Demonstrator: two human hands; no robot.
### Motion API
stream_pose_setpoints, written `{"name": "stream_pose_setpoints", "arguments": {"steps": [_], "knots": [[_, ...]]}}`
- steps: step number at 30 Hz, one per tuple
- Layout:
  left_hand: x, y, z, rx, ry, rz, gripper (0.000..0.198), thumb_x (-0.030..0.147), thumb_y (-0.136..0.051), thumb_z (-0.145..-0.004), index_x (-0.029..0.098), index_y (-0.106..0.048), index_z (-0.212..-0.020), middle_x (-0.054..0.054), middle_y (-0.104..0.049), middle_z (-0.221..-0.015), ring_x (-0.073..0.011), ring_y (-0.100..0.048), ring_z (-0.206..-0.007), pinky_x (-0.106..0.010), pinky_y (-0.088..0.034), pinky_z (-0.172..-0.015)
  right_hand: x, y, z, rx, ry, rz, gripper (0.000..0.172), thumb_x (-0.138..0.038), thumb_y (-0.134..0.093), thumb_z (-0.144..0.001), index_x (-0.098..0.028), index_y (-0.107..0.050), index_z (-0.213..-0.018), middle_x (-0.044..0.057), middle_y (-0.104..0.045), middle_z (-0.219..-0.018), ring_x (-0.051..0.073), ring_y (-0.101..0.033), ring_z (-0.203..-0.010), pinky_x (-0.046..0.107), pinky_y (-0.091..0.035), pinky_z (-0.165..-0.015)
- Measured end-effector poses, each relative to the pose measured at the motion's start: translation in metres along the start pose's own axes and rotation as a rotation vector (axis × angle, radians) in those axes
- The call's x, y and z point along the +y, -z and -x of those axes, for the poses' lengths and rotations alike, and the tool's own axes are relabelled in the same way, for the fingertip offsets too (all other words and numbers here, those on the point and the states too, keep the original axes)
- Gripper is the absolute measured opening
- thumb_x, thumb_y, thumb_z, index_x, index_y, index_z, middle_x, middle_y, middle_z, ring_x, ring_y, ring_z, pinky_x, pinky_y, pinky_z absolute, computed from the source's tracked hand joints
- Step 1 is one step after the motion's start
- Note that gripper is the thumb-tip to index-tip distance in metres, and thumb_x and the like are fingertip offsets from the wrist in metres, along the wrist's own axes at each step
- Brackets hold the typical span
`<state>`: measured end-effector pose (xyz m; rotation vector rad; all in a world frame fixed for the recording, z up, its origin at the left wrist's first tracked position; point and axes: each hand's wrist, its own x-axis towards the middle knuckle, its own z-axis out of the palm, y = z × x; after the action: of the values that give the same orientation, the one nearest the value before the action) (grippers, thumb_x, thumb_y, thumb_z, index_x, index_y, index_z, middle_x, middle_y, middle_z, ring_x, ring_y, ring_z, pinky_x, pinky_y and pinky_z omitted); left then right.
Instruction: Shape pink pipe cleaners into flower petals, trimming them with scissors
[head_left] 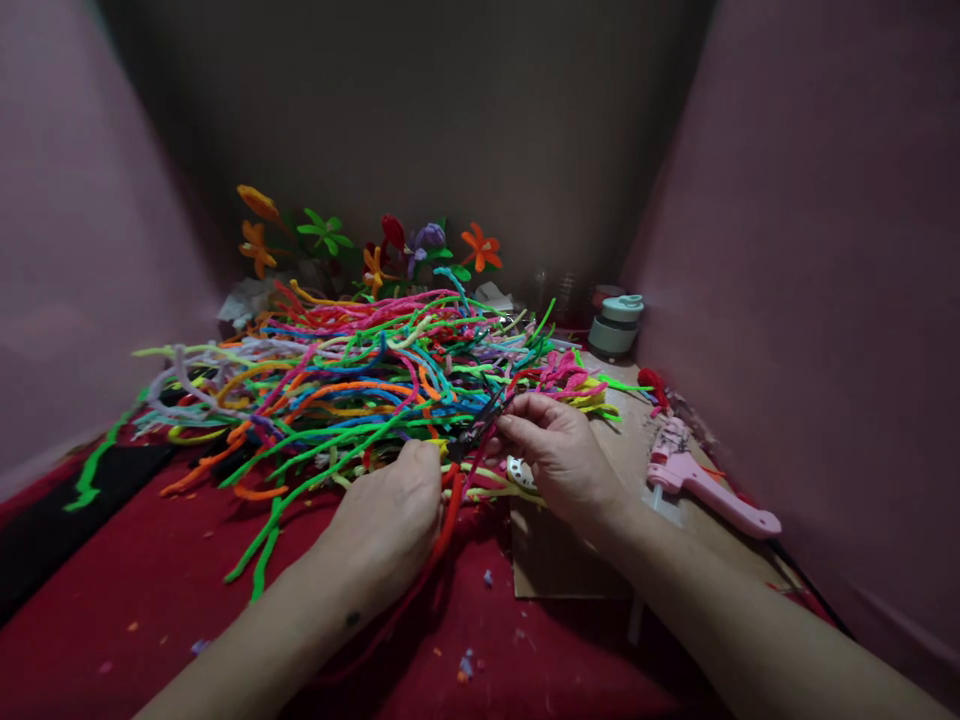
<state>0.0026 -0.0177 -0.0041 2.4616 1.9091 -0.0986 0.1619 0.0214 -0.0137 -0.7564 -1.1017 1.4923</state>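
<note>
A large heap of many-coloured fuzzy stems lies across the middle. In front of it my left hand is closed, with a red fuzzy stem hanging down beside its fingers; what the fingertips pinch is hidden. My right hand is closed at the fingertips near a dark, thin tool that looks like scissors and a dark pink stem. Which of these it grips is too small to tell. The two hands are a short way apart.
Fuzzy flowers stand behind the heap. At the right, a pink glue gun rests on cardboard, with a green-lidded bottle farther back. Small scraps dot the red cloth. Pink walls rise on both sides.
</note>
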Motion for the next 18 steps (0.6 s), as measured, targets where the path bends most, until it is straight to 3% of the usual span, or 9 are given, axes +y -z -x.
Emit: {"name": "stream_pose_setpoints", "arguments": {"steps": [18], "knots": [[0.0068, -0.0022, -0.0004, -0.028, 0.053, -0.052, 0.025, 0.009, -0.023, -0.08, 0.014, -0.043, -0.094, -0.011, -0.056, -0.082, -0.026, -0.062, -0.071, -0.033, -0.042, -0.056, -0.002, -0.004, 0.006, -0.002, 0.036, 0.113, 0.007, -0.014, -0.055, -0.069, -0.015, -0.054, -0.062, -0.003, -0.06, -0.057, 0.008, -0.056, -0.052, 0.021, -0.047, -0.055]]}}
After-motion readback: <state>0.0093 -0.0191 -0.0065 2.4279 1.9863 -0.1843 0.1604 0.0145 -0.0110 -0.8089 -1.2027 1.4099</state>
